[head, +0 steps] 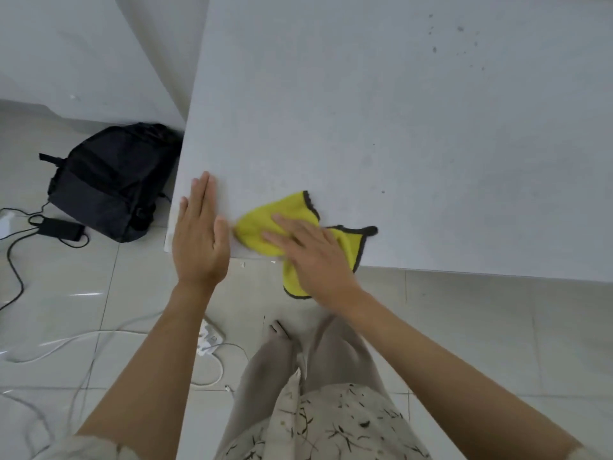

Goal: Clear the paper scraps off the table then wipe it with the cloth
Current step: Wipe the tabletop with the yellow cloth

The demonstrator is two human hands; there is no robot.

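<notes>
The cloth is showing bright yellow with a dark grey hem, crumpled and folded on itself. It is lying at the near left corner of the table, its long axis running slantwise, one corner pointing right and another drooping over the near edge. The right hand is pressing it flat with straight fingers. The left hand is resting open on the table corner, just beside the cloth, fingers pointing away.
</notes>
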